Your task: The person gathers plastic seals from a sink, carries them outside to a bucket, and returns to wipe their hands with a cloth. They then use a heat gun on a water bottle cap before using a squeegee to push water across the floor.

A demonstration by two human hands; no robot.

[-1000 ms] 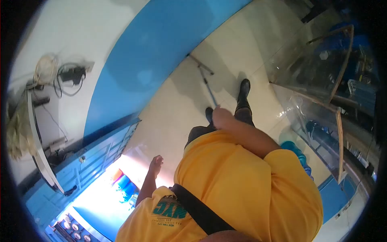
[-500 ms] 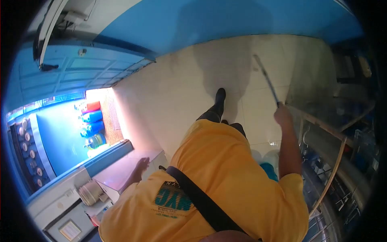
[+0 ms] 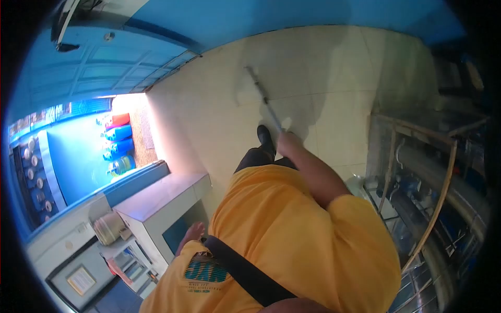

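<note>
My right hand [image 3: 288, 143] is closed around the near end of a long thin stick [image 3: 267, 101], grey with dark sections. The stick slants away over the pale tiled floor [image 3: 334, 120], its far end close to the floor; what is fixed to that end is too blurred to make out. Close to my left side, my left hand [image 3: 194, 233] hangs loosely open beside the white counter [image 3: 162, 195], holding nothing that I can see. A dark boot [image 3: 265, 136] on my foot shows just below the stick.
A metal rack [image 3: 449, 172] with thick pipes stands on the right. Ahead is a blue wall [image 3: 302, 13], and a blue door [image 3: 99, 73] is at the left. Several water jugs [image 3: 120, 148] line the ground beyond the doorway. A beige container [image 3: 108, 228] sits behind the counter.
My right hand has swung left across my front, bringing the stick with it. My left hand has drawn down and in beside my body.
</note>
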